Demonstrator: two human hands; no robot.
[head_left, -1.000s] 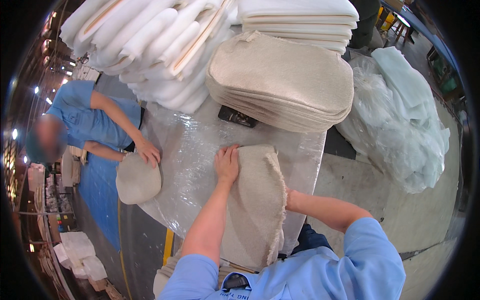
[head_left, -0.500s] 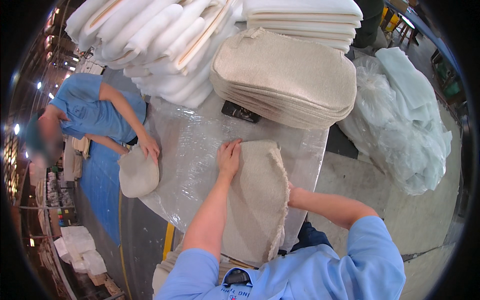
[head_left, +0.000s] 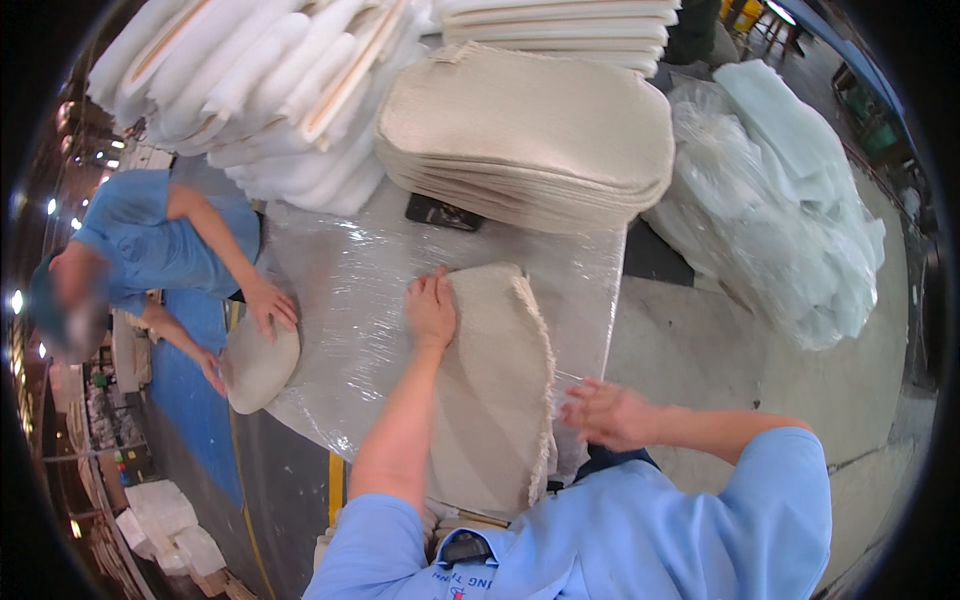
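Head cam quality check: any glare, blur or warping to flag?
Head view: strong fisheye, with a black rim and the table edge bowed; glare streaks on the plastic wrap; bright lamp spots at far left; right hand smeared by motion; left hand on the beige cover is sharp.

Left hand (head_left: 431,308) flat, arm outstretched; right hand (head_left: 607,414) raised, fingers seemingly spread, empty

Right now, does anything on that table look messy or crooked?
A little. The beige fabric piece under the left hand has a frayed, ragged right edge and hangs over the table's near edge. The white foam pads at the back lean in an untidy heap, while the beige stack lies neat.
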